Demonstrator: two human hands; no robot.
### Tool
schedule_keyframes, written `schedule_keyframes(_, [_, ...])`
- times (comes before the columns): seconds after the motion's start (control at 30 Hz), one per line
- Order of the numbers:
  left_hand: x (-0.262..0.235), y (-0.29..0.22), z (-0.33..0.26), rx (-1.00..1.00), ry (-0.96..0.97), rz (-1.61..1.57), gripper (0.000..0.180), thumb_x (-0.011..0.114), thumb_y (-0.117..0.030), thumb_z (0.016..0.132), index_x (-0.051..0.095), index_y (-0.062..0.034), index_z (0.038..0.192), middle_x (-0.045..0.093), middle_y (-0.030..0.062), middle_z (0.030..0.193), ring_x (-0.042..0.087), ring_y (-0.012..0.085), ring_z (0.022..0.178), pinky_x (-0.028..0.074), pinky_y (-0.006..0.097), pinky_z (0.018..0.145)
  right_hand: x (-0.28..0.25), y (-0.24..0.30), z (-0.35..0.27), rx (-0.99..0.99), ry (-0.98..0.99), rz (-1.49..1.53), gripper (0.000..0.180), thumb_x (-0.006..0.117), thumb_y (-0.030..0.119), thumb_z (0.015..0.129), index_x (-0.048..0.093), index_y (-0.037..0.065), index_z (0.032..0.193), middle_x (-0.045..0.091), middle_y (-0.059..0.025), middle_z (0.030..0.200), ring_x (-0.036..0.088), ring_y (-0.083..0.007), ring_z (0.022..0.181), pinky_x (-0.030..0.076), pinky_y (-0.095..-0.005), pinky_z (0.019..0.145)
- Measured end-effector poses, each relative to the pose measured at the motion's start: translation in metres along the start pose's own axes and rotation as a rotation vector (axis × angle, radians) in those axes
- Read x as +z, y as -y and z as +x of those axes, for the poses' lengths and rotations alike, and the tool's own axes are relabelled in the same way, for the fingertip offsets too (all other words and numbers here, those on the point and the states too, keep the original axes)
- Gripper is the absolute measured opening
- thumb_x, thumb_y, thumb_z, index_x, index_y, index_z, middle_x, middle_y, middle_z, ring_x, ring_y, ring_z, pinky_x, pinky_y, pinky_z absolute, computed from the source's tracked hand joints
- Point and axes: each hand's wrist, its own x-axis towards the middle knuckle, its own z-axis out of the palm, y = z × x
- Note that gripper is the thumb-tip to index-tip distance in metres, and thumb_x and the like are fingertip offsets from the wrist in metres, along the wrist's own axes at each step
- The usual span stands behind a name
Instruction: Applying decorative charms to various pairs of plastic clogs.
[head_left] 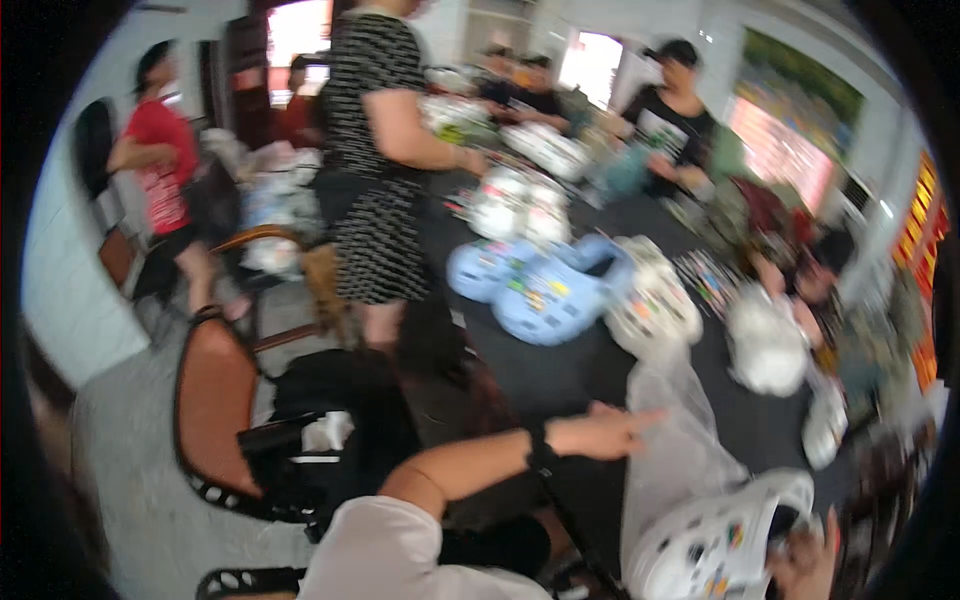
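Observation:
At the lower right, a white clog (700, 550) with small coloured charms sits at the near side of the black table. My right hand (803, 565) is at its opening, fingers curled against the edge and one finger pointing up; blur hides part of the grip. A see-through plastic bag (675, 430) stretches from the clog toward the other shoes. Over this bag is my left hand (600, 433), wearing a dark wristband, its fingers stretched out to the right and holding nothing that I can see. Light blue clogs (550, 298) and a cream clog (655, 305) with charms lie beyond.
White bagged bundles (768, 345) lie on the black table (560, 385) at right. A person in a patterned dress (378, 150) stands across to the left; several others sit around the table. An orange-brown chair (215, 400) holding a black bag (340, 410) stands left of me.

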Motion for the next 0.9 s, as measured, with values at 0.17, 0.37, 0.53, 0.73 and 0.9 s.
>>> schedule_keyframes(0.17, [-0.035,-0.034,-0.067,-0.127,-0.064,0.028,0.076,0.058,-0.031,0.094,0.014,-0.0323,0.156,0.057,0.0106,0.084,0.054,0.0249,0.081,0.030,0.037,0.074,0.049,0.013,0.043,-0.207,-0.016,0.217,0.034,0.051,0.015,0.085,0.064,0.009,0.115,0.060,-0.0130,0.121,0.051,-0.0299,0.125,0.025,-0.0559,0.116])
schedule_keyframes(0.37, [-0.039,-0.042,-0.090,-0.108,-0.479,0.246,0.078,0.066,-0.030,0.086,0.026,-0.0218,0.152,0.052,0.0186,0.105,0.054,0.0356,0.089,0.038,0.046,0.073,0.088,0.022,0.034,0.004,-0.125,0.312,0.030,0.055,0.013,0.088,0.062,0.005,0.117,0.060,-0.0118,0.123,0.045,-0.0361,0.129,0.032,-0.0543,0.109])
schedule_keyframes(0.53, [-0.060,-0.085,-0.104,0.127,-0.478,-0.134,0.050,0.071,-0.012,0.084,0.055,-0.0063,0.130,0.055,0.0161,0.126,0.052,0.0333,0.117,0.041,0.041,0.101,0.077,0.028,0.055,0.408,-0.339,0.608,0.049,0.065,-0.005,0.071,0.063,0.005,0.118,0.064,-0.0133,0.110,0.057,-0.0366,0.107,0.039,-0.0514,0.106])
schedule_keyframes(0.73, [-0.019,-0.117,-0.090,0.301,-0.137,-0.409,0.067,0.077,-0.018,0.079,0.047,-0.0076,0.138,0.041,0.0192,0.143,0.039,0.0355,0.133,0.033,0.043,0.109,0.084,0.109,-0.010,1.001,-0.519,1.038,0.084,0.082,0.012,0.072,0.037,-0.002,0.141,0.045,-0.0198,0.143,0.041,-0.0330,0.135,0.027,-0.0421,0.114])
schedule_keyframes(0.9, [0.021,-0.139,-0.082,0.379,-0.022,-0.579,0.106,0.093,-0.044,0.055,0.042,-0.0105,0.142,0.019,0.0299,0.153,0.022,0.0459,0.142,0.024,0.051,0.113,0.114,0.204,-0.019,1.227,-0.836,1.729,0.126,0.092,0.034,0.061,0.011,-0.003,0.151,0.020,-0.0205,0.155,0.025,-0.0310,0.143,0.020,-0.0424,0.117])
